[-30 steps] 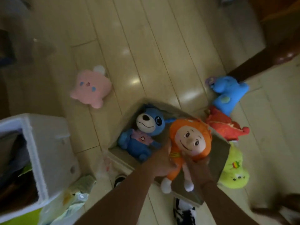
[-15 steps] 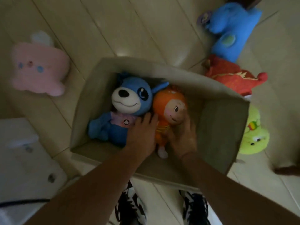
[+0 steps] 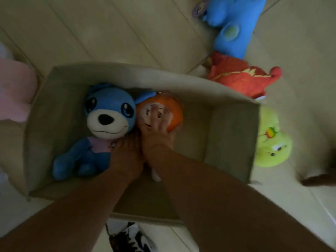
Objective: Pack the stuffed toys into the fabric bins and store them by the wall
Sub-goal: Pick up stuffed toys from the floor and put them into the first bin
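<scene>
A beige fabric bin [image 3: 127,70] stands open on the floor below me. Inside it on the left lies a blue dog plush [image 3: 109,113], face up. Beside the dog lies an orange-hooded doll [image 3: 174,113]. My right hand [image 3: 158,131] presses on the doll's face with straight, spread fingers. My left hand [image 3: 127,150] rests on the doll's body next to the dog's chest, its fingertips tucked under the dog's chin. The doll's body is mostly hidden by my hands; one white foot shows below my wrists.
Outside the bin on the right lie a blue plush [image 3: 234,24], a red plush [image 3: 241,77] and a green plush [image 3: 271,140]. A pink plush [image 3: 14,91] lies at the left edge. My shoe [image 3: 131,237] stands at the bin's near side.
The orange doll went from held above the bin to lying inside it beside the blue dog. My right hand moved up onto its face, and the view closed in on the bin.
</scene>
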